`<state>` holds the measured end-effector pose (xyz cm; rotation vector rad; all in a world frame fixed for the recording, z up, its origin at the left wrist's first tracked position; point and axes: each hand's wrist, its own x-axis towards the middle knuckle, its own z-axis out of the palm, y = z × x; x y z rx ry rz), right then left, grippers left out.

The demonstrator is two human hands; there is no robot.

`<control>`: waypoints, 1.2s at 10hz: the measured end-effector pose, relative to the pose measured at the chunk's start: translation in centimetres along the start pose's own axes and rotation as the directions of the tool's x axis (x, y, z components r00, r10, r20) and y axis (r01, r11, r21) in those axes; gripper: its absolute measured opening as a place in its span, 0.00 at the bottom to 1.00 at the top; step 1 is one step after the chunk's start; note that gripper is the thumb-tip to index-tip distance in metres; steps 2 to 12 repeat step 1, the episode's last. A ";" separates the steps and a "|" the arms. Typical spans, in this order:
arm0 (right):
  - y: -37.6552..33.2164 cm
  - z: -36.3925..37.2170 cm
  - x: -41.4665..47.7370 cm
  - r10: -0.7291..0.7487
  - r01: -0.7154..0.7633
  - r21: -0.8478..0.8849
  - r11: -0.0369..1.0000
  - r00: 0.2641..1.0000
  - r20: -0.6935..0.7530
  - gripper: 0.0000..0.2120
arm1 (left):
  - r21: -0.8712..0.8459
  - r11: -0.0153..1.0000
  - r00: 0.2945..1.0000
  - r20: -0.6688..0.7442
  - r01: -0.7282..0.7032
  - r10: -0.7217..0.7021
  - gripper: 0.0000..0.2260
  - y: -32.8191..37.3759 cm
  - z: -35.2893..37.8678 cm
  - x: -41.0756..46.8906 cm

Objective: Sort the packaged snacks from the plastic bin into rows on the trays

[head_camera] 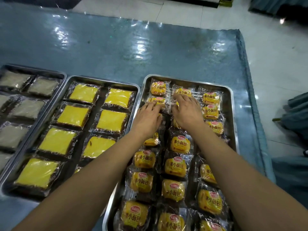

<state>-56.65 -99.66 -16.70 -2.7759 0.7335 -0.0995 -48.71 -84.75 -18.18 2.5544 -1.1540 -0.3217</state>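
Observation:
A steel tray [229, 114] on the right holds several small yellow bread packets [180, 145] in three rows. My left hand [147, 116] lies flat on the left row, its straight fingertips pressing a packet [159, 101] near the tray's far end. In the middle row my right hand [187, 110] rests with spread fingers on a packet [184, 91] and covers another beneath the palm. Neither hand grips anything. The plastic bin is out of view.
A middle tray [101, 80] carries wrapped yellow cake squares [74, 115] in two rows. A left tray [33, 70] holds pale wrapped squares [28, 108]. All sit on a blue table covered in shiny plastic film [133, 47]. Tiled floor [275, 55] lies to the right.

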 end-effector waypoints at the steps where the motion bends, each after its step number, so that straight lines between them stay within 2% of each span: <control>1: -0.5 -1.4 -2.0 -0.003 0.003 0.007 1.000 1.000 -0.023 0.22 | -0.002 1.000 1.000 -0.027 -0.006 0.006 0.19 0.5 -1.4 -1.4; 12: -0.5 -1.4 -2.0 -0.003 0.003 0.007 1.000 1.000 -0.023 0.22 | -0.002 1.000 1.000 -0.027 -0.006 0.006 0.19 0.5 -1.4 -1.4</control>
